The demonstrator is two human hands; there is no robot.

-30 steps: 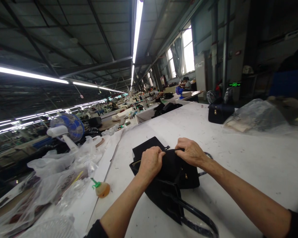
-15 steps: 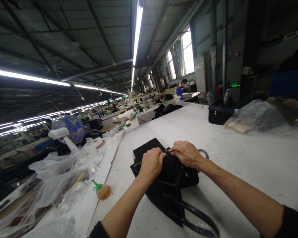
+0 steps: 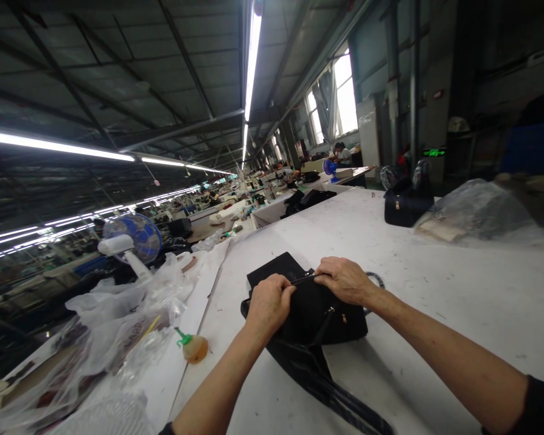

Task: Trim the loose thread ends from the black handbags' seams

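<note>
A black handbag (image 3: 306,311) lies on the white table in front of me, with a small gold-coloured metal fitting on its side. My left hand (image 3: 269,302) pinches the bag's upper edge, thumb against fingers. A little to the right, my right hand (image 3: 344,279) grips the same edge, and a short stretch of it runs between the two hands. A black flap or panel stands up behind my left hand. One long handle (image 3: 344,402), seemingly wrapped in clear film, trails toward me; part of another loop shows beyond my right wrist. The bag's inside is hidden.
On the white table (image 3: 435,290), a small bottle with a green spout (image 3: 194,348) stands at the left. Plastic bags (image 3: 113,326) and a blue fan (image 3: 138,237) are farther left. Another black bag (image 3: 408,204) and a plastic-covered bundle (image 3: 476,211) sit at the far right.
My left hand has slid slightly left along the edge, widening the gap between my hands. The near handle and side panel have dropped lower. The view has shifted a little.
</note>
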